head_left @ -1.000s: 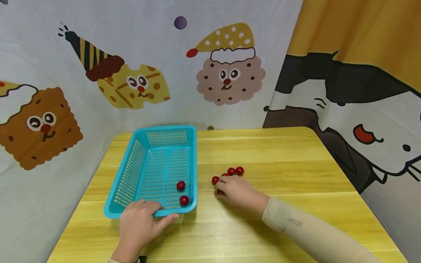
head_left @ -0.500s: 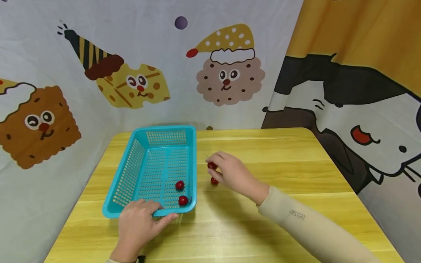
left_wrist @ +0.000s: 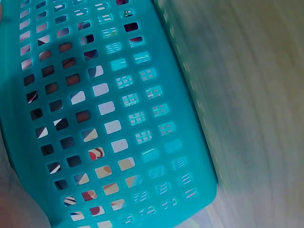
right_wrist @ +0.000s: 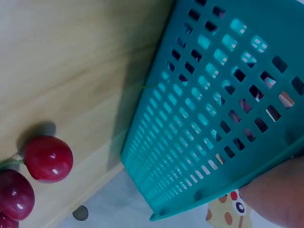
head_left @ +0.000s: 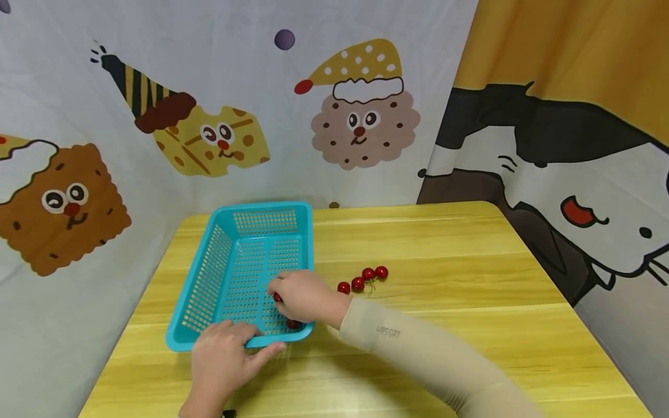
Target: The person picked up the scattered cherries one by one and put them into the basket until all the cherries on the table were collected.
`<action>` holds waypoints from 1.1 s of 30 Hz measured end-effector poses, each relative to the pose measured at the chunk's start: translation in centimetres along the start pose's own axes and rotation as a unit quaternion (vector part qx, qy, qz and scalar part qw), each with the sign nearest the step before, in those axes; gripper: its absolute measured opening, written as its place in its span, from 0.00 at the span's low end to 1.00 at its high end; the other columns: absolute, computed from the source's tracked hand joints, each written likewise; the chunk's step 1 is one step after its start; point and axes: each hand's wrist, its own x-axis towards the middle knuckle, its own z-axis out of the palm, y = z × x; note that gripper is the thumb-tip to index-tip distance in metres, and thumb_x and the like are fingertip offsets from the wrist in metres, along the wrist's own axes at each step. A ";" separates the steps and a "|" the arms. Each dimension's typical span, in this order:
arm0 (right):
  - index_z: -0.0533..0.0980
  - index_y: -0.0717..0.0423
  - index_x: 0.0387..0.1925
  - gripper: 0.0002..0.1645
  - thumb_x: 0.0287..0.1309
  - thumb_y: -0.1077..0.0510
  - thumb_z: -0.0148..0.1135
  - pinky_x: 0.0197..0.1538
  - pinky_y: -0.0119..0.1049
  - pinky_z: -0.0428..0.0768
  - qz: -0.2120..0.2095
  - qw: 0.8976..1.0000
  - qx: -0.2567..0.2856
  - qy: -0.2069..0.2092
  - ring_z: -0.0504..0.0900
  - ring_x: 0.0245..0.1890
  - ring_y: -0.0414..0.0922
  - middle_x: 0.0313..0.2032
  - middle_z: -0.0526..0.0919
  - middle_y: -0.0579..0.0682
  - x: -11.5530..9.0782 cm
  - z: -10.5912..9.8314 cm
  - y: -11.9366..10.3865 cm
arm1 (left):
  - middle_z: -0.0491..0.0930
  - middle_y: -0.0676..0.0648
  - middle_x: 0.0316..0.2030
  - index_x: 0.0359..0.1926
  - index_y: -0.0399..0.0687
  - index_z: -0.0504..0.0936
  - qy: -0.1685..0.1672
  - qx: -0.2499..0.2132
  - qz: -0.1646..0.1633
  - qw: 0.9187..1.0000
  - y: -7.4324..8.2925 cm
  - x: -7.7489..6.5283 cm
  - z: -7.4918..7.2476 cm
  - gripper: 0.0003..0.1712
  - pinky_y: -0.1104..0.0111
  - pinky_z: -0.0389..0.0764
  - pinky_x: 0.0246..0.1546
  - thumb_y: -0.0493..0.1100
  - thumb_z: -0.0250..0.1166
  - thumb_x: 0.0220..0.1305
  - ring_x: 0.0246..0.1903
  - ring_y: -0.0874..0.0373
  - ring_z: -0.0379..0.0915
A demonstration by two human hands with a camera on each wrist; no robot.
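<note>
A turquoise plastic basket (head_left: pixel 251 335) with perforated sides stands on the table. My left hand (head_left: pixel 222 357) grips its near rim, thumb on the outer side. My right hand (head_left: pixel 308 296) reaches over the right rim into the basket, fingers curled down around a dark red cherry (head_left: pixel 277 296). Another cherry (head_left: pixel 294 324) lies in the near right corner, partly covered by the hand. Several cherries with green stems, among them one (head_left: pixel 358 284), lie in a short row right of the basket. In the right wrist view, a cherry (right_wrist: pixel 47 159) rests on the table beside the basket wall (right_wrist: pixel 190 104).
The wooden table (head_left: pixel 444 255) extends to the right and behind the cherries. A patterned cloth (head_left: pixel 235 35) with cartoon figures hangs behind the table, and a yellow and dark one (head_left: pixel 564 52) hangs to the right.
My right hand picks up a cherry from the row, lifts it and carries it left into the basket. The left hand stays at the near rim.
</note>
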 end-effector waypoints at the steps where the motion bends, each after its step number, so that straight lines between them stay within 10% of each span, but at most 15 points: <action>1: 0.82 0.44 0.44 0.11 0.61 0.49 0.64 0.36 0.31 0.80 0.002 1.000 -0.010 -0.002 0.76 0.32 0.35 0.36 0.81 0.40 0.1 0.3 -0.1 | 0.81 0.55 0.16 0.18 0.55 0.83 0.001 -0.001 -0.001 1.000 0.0 0.0 0.0 0.34 0.61 0.72 0.12 0.80 0.63 0.43 0.15 0.55 0.72; 16: 0.82 0.43 0.39 0.09 0.59 0.46 0.66 0.27 0.30 0.75 0.025 0.999 -0.039 0.017 0.72 0.24 0.34 0.28 0.78 0.39 0.1 1.2 -0.3 | 0.80 0.55 0.16 0.18 0.56 0.82 0.021 0.000 0.005 1.000 0.1 0.1 0.0 0.33 0.60 0.70 0.12 0.79 0.65 0.40 0.15 0.54 0.71; 33: 0.82 0.39 0.47 0.17 0.60 0.40 0.65 0.43 0.35 0.80 0.045 0.998 -0.031 -0.015 0.79 0.38 0.36 0.41 0.83 0.38 0.1 1.2 -0.5 | 0.78 0.54 0.14 0.16 0.54 0.81 0.014 0.005 0.005 1.000 0.1 -0.1 0.1 0.32 0.62 0.69 0.10 0.78 0.67 0.38 0.13 0.55 0.68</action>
